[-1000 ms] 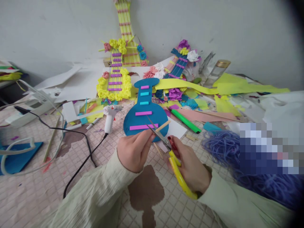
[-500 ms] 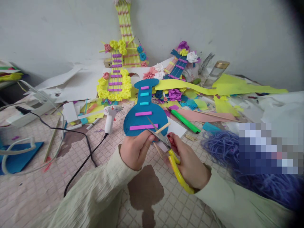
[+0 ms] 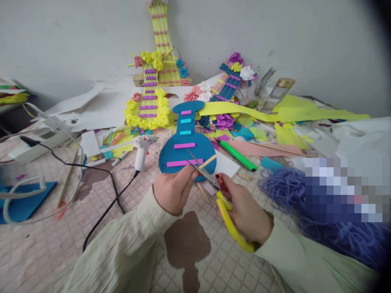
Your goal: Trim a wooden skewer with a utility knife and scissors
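Observation:
My left hand (image 3: 173,190) pinches a short wooden stick (image 3: 208,161) between thumb and fingers. In my right hand (image 3: 246,209) are yellow-handled scissors (image 3: 231,228), their blades slightly apart around the stick close to my left fingertips. Behind both hands lies a blue guitar-shaped cutout (image 3: 187,154) with magenta and light blue strips across its neck and body.
A white glue gun (image 3: 140,154) with a black cord stands left of the cutout. Decorated paper guitars (image 3: 149,91) lean at the back. A green marker (image 3: 238,156), paper scraps and blue-purple yarn (image 3: 287,195) lie to the right.
My right hand and the scissors have shifted slightly down and to the right. My left hand and the stick have moved a little to the left.

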A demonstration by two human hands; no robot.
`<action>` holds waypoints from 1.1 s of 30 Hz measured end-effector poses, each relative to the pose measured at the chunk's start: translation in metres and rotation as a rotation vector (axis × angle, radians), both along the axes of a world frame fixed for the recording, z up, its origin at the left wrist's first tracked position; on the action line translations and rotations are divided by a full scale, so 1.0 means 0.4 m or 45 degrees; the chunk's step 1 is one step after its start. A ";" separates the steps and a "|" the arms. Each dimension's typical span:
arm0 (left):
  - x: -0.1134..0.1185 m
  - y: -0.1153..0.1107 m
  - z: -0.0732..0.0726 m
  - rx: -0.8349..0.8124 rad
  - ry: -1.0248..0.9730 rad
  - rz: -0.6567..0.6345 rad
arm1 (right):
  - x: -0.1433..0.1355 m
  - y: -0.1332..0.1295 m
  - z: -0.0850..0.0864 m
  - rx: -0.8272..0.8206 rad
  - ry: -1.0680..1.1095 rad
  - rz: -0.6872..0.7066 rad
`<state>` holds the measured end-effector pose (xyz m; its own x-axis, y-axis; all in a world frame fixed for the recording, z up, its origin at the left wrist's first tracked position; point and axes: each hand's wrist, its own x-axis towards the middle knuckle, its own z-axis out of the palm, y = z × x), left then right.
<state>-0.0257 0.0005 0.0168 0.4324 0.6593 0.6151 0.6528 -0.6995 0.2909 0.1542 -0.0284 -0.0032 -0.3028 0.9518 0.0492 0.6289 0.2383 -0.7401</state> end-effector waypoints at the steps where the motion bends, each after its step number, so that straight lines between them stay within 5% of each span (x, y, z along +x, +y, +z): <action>1: 0.001 0.001 -0.001 0.026 0.005 -0.001 | 0.001 0.002 -0.003 0.014 0.006 0.001; 15: 0.004 -0.002 0.007 0.088 -0.061 -0.136 | 0.004 -0.002 -0.016 0.121 0.012 -0.044; 25: 0.005 -0.006 0.006 0.104 -0.101 -0.053 | -0.009 -0.012 -0.004 0.015 0.077 -0.061; 28: 0.006 -0.009 0.009 -0.022 -0.188 -0.106 | -0.002 -0.002 -0.017 0.087 0.092 -0.059; 33: 0.004 -0.009 0.018 -0.515 -0.443 -0.289 | 0.008 0.008 -0.019 0.140 0.063 -0.032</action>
